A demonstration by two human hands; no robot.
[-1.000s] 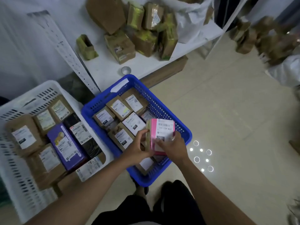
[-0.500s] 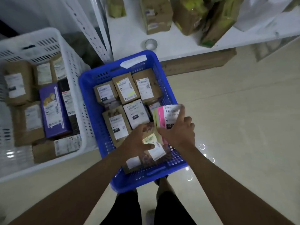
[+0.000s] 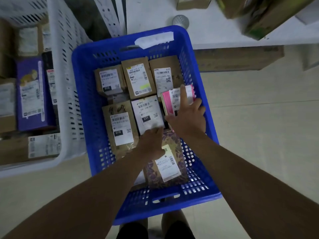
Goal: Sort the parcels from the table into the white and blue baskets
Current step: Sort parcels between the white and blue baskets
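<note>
The blue basket (image 3: pixel 81 100) stands on the floor in front of me with several brown parcels lying label-up inside. My right hand (image 3: pixel 188 118) lies over a pink parcel (image 3: pixel 168 102) at the basket's right wall, thumb at its left edge and index finger stretched across its label. My left hand (image 3: pixel 151 144) is down among the parcels, fingers curled at the near edge of a white parcel marked 231 (image 3: pixel 146 111) and above a purple patterned parcel (image 3: pixel 174 140). The white basket (image 3: pixel 65 83) stands to the left, holding brown parcels and a purple box (image 3: pixel 32 94).
The white table (image 3: pixel 207 31) is at the top, with more parcels (image 3: pixel 259 18) on it and a small round metal object (image 3: pixel 180 20). A long cardboard box (image 3: pixel 238 57) lies under the table's edge. Pale tiled floor extends to the right.
Both hands have gone down into the blue basket. The pink parcel went from held upright above the basket to lying flat at its right side.
</note>
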